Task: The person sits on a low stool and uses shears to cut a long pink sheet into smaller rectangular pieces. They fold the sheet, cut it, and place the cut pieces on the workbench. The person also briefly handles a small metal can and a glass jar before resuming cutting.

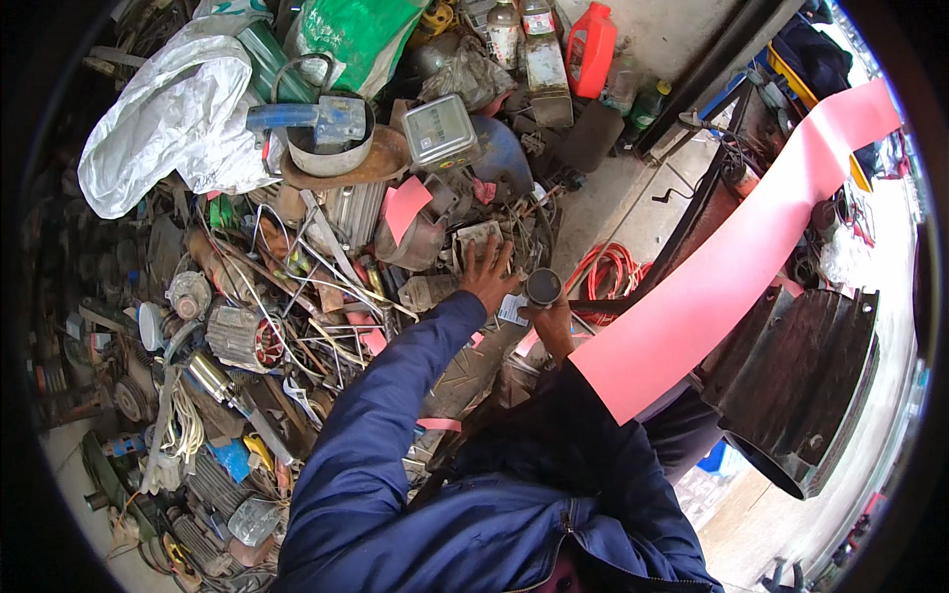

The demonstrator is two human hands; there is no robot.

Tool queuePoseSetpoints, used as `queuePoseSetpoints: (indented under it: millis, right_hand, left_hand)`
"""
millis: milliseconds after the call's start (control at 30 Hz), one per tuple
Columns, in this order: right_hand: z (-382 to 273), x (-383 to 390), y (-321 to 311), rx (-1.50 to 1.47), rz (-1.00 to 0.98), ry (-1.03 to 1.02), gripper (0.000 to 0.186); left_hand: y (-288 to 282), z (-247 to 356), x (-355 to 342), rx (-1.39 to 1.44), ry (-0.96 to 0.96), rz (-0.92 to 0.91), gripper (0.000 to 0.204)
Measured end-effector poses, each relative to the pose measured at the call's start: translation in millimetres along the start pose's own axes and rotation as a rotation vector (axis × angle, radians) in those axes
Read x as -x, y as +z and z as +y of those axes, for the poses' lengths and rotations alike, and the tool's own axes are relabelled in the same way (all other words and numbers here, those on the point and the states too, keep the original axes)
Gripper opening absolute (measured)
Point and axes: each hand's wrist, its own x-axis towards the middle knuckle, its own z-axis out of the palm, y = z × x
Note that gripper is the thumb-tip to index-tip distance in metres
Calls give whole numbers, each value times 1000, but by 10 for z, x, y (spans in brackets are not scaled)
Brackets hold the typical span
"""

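Centrally, a small round container (544,287) with a dark round top sits in the right hand (552,324), whose grip is closed around its side. The left hand (485,278), just left of it, has its grip wide, fingers spread over a grimy metal part (476,240); how firmly they press, I cannot tell. Between the hands, close against the container, shows a white label (513,309) with printing too small to read; whether it is stuck on, I cannot tell.

Pale lettering marks one green bag (348,40) on the far side, left of the middle. Farther left lies a crumpled white bag (163,119). I count one red jug (590,51) at the far side and, just left of it, two labelled bottles (503,38) side by side. One green bottle (648,105) stands right of the jug.

One long pink strip (727,252) runs from the right forearm toward the far right, hiding part of what lies beneath; one smaller pink piece (404,208) lies beyond the left hand. A coil of red hose (605,269) is near the right hand, on its far right side. One big dark metal housing (791,381) fills the right. One pan (333,158) with a blue tool (331,119) across it, a clear-topped box (439,131) and a finned motor (240,336) crowd the left heap, among rods and cables.
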Motion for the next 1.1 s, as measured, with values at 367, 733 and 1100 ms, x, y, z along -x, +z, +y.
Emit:
queuePoseSetpoints:
  millis: [367, 733, 1100]
  right_hand:
    - [108, -30, 1, 187, -67, -154, 72]
    - [64, -63, 69, 438, -126, -334, 71]
    - [-300, 258, -73, 556, -173, -353, 65]
  left_hand:
    - [35, -194, 80, -52, 117, 81, 53]
    - [-207, -277, 213, 50, 122, -51, 97]
    - [-1262, -156, 328, 630, -226, 566, 43]
